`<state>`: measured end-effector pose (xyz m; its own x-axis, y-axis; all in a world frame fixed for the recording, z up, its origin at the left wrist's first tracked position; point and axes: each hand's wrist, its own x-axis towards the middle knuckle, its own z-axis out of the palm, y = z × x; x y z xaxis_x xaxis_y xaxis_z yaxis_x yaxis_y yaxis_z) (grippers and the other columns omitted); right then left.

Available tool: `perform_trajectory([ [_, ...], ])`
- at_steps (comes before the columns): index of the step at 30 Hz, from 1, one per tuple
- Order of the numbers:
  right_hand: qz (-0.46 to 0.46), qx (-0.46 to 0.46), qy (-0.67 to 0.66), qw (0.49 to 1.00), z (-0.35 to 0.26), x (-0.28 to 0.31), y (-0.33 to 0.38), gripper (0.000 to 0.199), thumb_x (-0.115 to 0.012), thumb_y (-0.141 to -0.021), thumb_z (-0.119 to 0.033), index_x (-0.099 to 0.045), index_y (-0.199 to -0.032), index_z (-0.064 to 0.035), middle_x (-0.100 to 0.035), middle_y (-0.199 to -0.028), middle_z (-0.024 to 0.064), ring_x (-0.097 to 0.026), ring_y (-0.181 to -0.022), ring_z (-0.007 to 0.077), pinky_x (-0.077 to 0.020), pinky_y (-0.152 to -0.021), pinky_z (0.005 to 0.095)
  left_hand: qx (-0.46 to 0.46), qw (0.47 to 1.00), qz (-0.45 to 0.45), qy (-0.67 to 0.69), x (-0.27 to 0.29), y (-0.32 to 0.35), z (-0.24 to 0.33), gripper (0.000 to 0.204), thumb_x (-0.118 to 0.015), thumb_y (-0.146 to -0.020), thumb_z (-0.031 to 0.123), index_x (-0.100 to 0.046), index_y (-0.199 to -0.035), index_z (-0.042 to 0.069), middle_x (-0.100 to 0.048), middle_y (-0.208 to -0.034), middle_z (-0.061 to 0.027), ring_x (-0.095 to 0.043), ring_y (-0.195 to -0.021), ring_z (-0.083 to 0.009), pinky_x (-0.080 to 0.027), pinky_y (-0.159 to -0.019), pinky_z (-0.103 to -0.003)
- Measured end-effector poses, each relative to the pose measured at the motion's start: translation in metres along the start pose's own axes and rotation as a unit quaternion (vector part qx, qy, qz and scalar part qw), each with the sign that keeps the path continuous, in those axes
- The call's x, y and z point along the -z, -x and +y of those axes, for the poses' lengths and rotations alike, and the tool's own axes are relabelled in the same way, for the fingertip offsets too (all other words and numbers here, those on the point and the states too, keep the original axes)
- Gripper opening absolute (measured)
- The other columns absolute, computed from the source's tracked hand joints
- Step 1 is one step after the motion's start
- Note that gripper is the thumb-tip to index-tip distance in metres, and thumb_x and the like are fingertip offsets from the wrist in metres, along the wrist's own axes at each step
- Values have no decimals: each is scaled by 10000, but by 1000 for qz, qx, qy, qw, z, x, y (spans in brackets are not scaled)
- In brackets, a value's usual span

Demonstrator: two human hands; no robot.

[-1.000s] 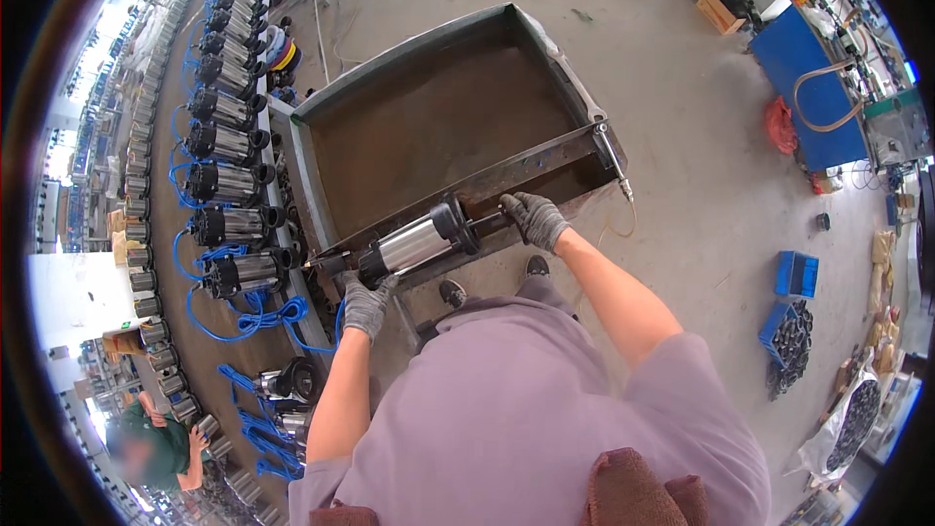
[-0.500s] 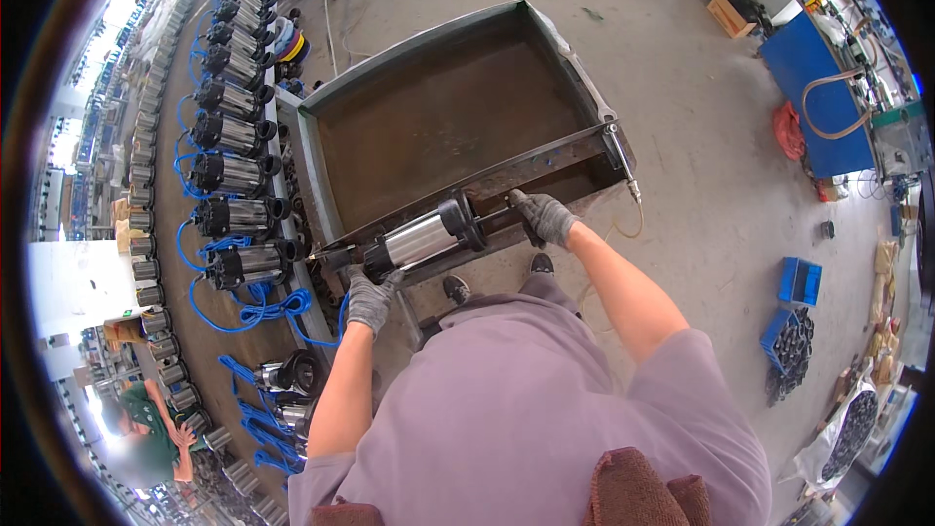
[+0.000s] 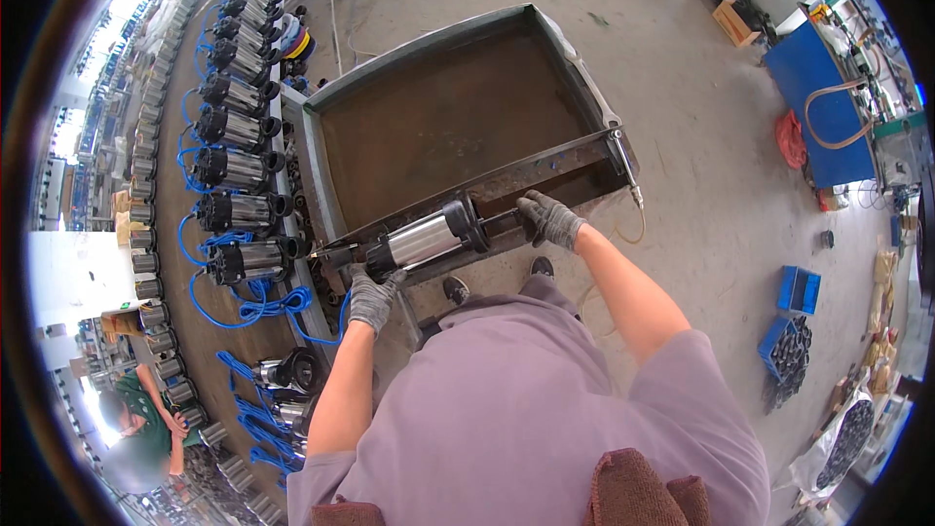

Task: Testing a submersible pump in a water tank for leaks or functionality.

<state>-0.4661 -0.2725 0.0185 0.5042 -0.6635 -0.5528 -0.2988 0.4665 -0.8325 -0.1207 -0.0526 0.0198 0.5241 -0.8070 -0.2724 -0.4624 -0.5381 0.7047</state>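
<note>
A submersible pump (image 3: pixel 426 240) with a shiny steel barrel and black ends lies across the front ledge of a water-filled metal tank (image 3: pixel 538 168). My gloved left hand (image 3: pixel 373 298) grips the pump's black left end from the near side. From the pump's right end a dark rod-like part (image 3: pixel 501 221) sticks out; my gloved right hand (image 3: pixel 552 221) is closed on its outer end. That hand's fingertips partly hide what they hold. Left of the pump, a small fitting (image 3: pixel 336 255) sits on the ledge.
Black-and-steel pumps (image 3: pixel 232 169) with blue cables (image 3: pixel 265 306) line a rack on the left. A metal lever fitting with a hose (image 3: pixel 624 164) is mounted at the tank's right corner. Blue bins (image 3: pixel 799 289) stand on the floor at right. A co-worker (image 3: pixel 143 426) is at far left.
My right hand has shifted slightly right, with the dark rod-like part still in it. My left hand stays on the pump. The co-worker's arms have moved.
</note>
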Motion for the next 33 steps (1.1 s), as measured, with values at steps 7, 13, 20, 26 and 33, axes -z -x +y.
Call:
perform_trajectory([
  [7,-30,-74,53,995,-5,7,-3,409,-487,-1088,-428,-629,-1128,-46,-642,-779,41,-585,-589,158,-480,-496,338,-18,1000,-5,-2,-1,-3,-8,695,-869,-845,184,-460,-1393,62,-632,-1222,-96,-580,-1054,-210,-484,-922,-312],
  [13,-8,74,-58,995,7,-1,-4,268,-552,-1080,-280,-630,-1237,-76,-632,-828,-20,-541,-629,102,-454,-529,281,-12,1000,5,-7,0,3,9,706,-858,-850,152,-441,-1411,53,-621,-1231,-111,-570,-1088,-217,-474,-946,-313],
  [20,1,12,-38,999,3,-3,-10,241,-542,-1085,-231,-608,-1298,-139,-575,-797,-44,-484,-629,63,-411,-517,245,47,999,-20,9,5,4,19,850,-923,-766,256,-449,-1408,-37,-631,-1274,-200,-598,-1143,-311,-462,-1038,-378],
  [26,-37,5,-46,998,-8,2,1,252,-531,-1091,-257,-599,-1301,-135,-582,-790,-35,-492,-610,69,-421,-495,256,-7,999,-1,50,1,4,12,813,-919,-765,243,-474,-1385,-35,-631,-1250,-199,-600,-1122,-307,-462,-1028,-377],
  [33,-36,97,-34,994,-3,0,-4,291,-510,-1097,-292,-593,-1329,-138,-578,-726,-8,-470,-496,98,-394,-420,279,-12,1000,-7,-9,-1,-2,-1,720,-868,-851,198,-454,-1418,36,-626,-1267,-121,-586,-1105,-225,-470,-1007,-326],
])
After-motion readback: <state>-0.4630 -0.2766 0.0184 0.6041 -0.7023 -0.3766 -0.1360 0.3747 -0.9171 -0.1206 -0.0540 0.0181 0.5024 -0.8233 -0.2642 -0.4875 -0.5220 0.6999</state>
